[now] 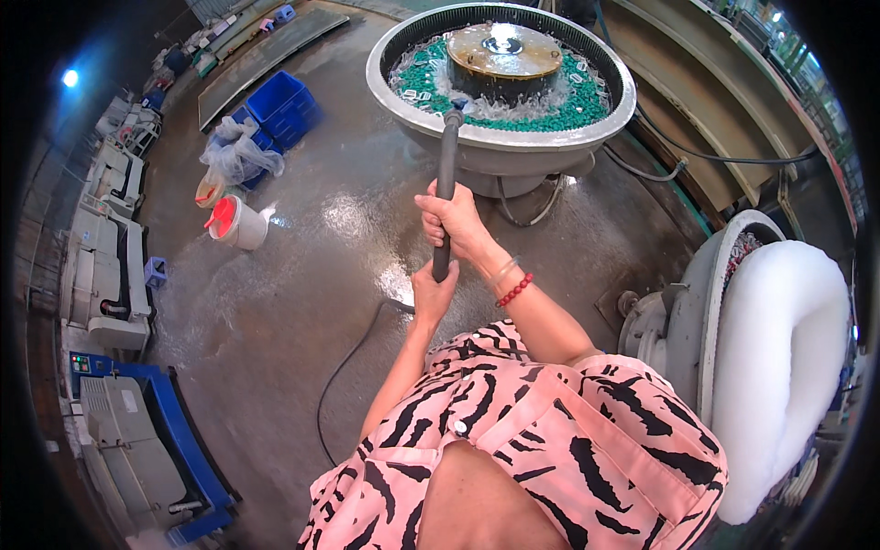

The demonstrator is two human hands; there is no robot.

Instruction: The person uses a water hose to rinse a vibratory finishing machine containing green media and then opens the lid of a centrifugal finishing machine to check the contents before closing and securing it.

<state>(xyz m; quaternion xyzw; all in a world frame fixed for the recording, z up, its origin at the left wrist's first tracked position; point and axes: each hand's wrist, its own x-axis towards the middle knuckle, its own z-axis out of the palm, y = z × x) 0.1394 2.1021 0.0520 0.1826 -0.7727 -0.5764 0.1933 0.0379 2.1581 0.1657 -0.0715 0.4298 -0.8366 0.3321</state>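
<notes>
Your right grip (pixel 456 223) is wrapped around the black tube (pixel 448 165), left grip (pixel 433 291) around its lower end; the rest juts past your right grip, tip over the near rim of the round tub (pixel 504 135). Green pellets (pixel 587 103) and froth ring the tub's centre. Left of the tub stand a blue crate (pixel 285 110) and, nearer you, a white bucket (pixel 244 231) with something red in its mouth.

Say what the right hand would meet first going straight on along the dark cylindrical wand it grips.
Likely the near rim of the round grey tub; depth is unclear, the right hand might pass above.
</notes>
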